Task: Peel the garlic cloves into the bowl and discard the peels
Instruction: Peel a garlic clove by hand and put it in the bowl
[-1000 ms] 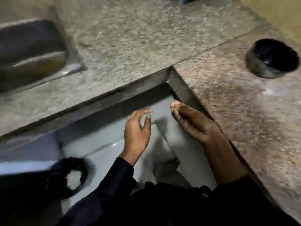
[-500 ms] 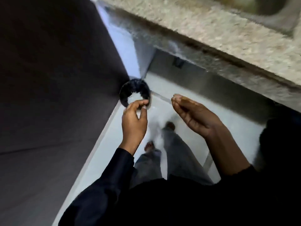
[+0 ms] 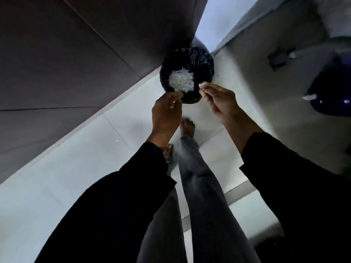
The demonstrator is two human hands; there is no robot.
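1. Round bin [image 3: 201, 59] lined with crinkled, glossy black plastic, standing on the pale tiled floor [image 3: 62, 179] against the foot of a dark, flat cabinet front [image 3: 66, 54].
2. Heap of thin, papery white peels [image 3: 180, 81] lying inside the bin, ragged at the edges.
3. Left hand [image 3: 166, 116] raised at the near rim of the bin, fingers curled with tips pressed together; a small pale speck at the fingertips, too small to tell whether held.
4. Right hand [image 3: 221, 101] just right of the rim, fingertips pinching a small white peel scrap [image 3: 201, 85] close over the bin's edge.
5. Both forearms in loose black sleeves [image 3: 133, 196]; grey trouser legs [image 3: 201, 186] and one bare foot [image 3: 187, 127] below, near the bin.
6. Open floor to the left and behind the legs; cabinet front close on the left, a light wall [image 3: 256, 54] close on the right, bin wedged in the corner between them.
7. Far side of the bin cut by the cabinet edge; second foot mostly hidden behind the left sleeve.
8. Dark rounded object [image 3: 330, 92] at far right, blurred and cut off by the frame, not identifiable. Bowl and cloves out of view.
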